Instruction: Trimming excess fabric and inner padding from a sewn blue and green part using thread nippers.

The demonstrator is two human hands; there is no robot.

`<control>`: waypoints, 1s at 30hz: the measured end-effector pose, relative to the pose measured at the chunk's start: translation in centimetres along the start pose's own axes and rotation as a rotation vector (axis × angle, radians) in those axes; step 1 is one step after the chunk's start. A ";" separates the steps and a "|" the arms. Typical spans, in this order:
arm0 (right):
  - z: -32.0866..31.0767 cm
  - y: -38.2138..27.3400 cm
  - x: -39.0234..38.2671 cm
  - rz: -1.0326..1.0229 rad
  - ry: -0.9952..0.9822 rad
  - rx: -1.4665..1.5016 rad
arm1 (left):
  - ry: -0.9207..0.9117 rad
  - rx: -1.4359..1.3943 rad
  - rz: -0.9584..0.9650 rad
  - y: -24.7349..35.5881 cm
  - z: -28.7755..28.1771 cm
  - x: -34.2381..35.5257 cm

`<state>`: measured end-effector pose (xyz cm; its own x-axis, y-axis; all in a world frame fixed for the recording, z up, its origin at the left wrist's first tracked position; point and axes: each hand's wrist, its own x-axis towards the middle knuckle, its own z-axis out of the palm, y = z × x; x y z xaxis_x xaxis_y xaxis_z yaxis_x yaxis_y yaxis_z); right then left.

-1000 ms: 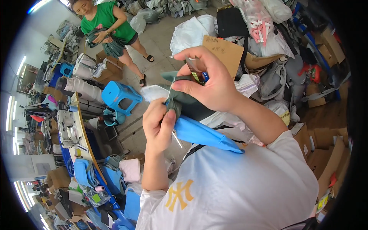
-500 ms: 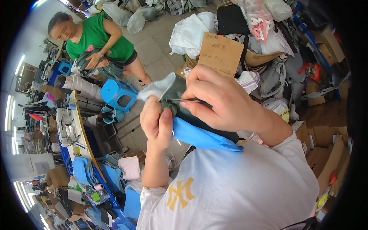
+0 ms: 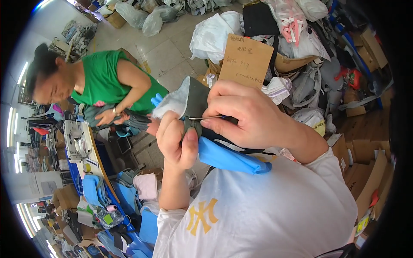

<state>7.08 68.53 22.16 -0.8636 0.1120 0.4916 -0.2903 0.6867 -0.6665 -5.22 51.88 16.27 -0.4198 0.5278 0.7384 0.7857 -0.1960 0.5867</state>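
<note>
My left hand (image 3: 175,144) is closed, pinching the bunched edge of a dark grey-green fabric piece (image 3: 198,95) between thumb and fingers. A pale, fuzzy lining flap (image 3: 174,102) sticks up above that hand. Blue fabric (image 3: 232,157) hangs from the same piece, below my hands and against my shirt. In my right hand (image 3: 243,114) is a thin, pointed metal tool (image 3: 195,118), pinched between thumb and fingers. Its tip reaches the fabric edge at my left thumb. The tool's rear part is hidden in the palm, so its exact kind is unclear.
At the left, a person in a green top (image 3: 112,77) bends close, carrying a bundle of grey-green strips (image 3: 103,116). A sewing machine (image 3: 75,139) stands on a table. Cardboard with handwriting (image 3: 245,60) leans among bags and piled straps. Boxes (image 3: 365,146) stack at the right.
The person in green has come nearer and leans down, now covering the blue stool. My hands stay nearly in place; the fabric has shifted slightly, with the tool still at its edge.
</note>
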 end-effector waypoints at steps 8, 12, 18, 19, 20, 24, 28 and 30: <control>0.0 0.3 -0.3 -0.020 -0.004 0.131 | 0.110 -0.126 -0.011 0.0 0.6 -0.7; -0.1 0.5 -0.3 -0.021 0.009 0.125 | 0.072 -0.113 -0.012 0.2 0.6 -0.4; 0.3 0.6 -0.4 -0.018 0.043 0.154 | 0.016 -0.146 -0.001 -0.1 1.0 -0.4; 0.6 0.9 -0.4 -0.031 0.073 0.186 | 0.013 -0.123 -0.071 0.1 1.0 -0.7; 0.9 1.1 -0.4 -0.044 0.102 0.218 | 0.011 -0.100 -0.140 0.2 0.9 -0.9; 2.1 2.1 -1.1 -0.031 0.162 0.275 | 0.020 -0.134 -0.178 0.1 1.1 -1.0; 0.5 1.9 -1.3 0.015 0.381 0.844 | 0.062 -0.174 -0.253 -0.6 1.3 -2.3; -1.8 2.6 -0.5 0.142 0.511 0.930 | 0.060 -0.220 -0.309 -1.8 1.2 -3.4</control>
<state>7.49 71.51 21.22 -0.7016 0.5836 0.4089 -0.5875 -0.1489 -0.7954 -4.68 51.42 12.36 -0.6529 0.5414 0.5298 0.5043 -0.2111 0.8373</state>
